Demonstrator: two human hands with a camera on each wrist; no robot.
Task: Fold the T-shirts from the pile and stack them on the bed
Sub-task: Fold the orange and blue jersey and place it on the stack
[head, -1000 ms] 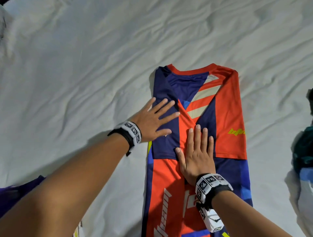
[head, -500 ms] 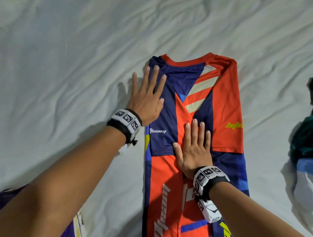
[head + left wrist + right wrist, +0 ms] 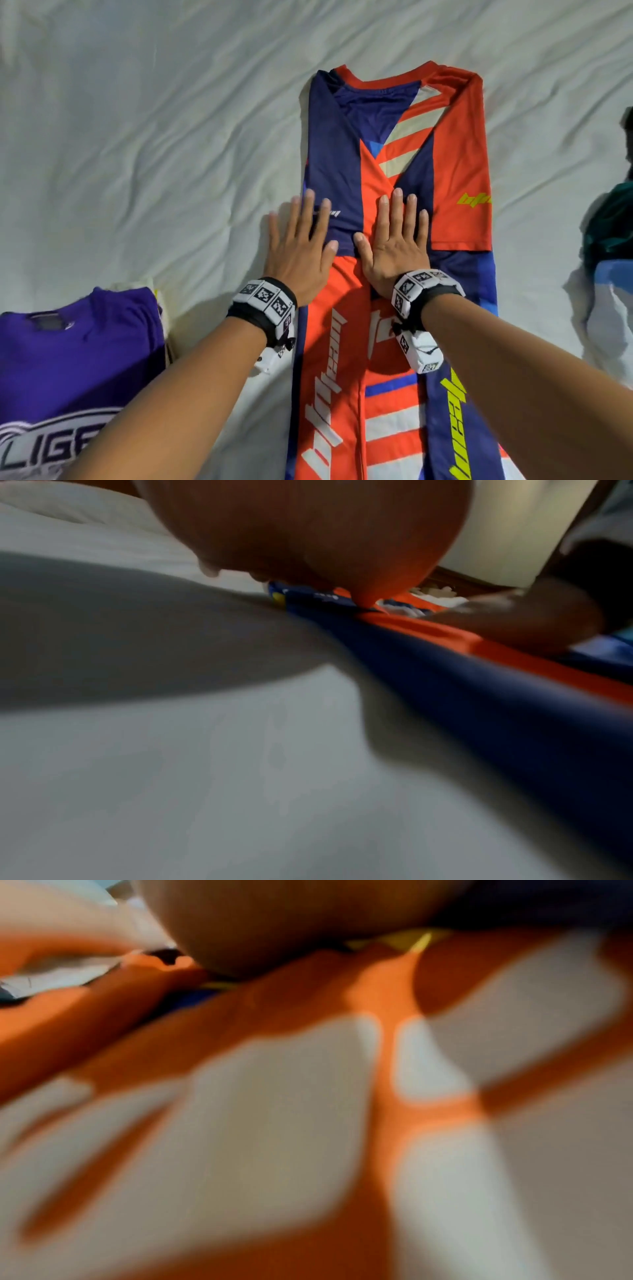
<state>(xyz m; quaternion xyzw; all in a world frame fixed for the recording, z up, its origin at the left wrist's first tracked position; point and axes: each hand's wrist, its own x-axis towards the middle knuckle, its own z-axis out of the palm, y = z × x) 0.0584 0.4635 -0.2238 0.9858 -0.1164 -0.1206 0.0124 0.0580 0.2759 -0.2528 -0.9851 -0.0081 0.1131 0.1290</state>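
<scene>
You are looking at a jersey (image 3: pixel 342 171) showing orange-red and navy panels, with cream diagonal stripes near the collar, white lettering running along its lower half, neon-yellow lettering on the sleeve and right edge, and brighter blue patches. A purple T-shirt (image 3: pixel 85 349) with white-and-grey lettering is lying on the white sheet (image 3: pixel 154 137). Your wristbands (image 3: pixel 263 301) are showing black-and-white square marker patterns on black straps. At the right edge, a heap of clothes (image 3: pixel 609 257) is showing teal, light blue and white.
</scene>
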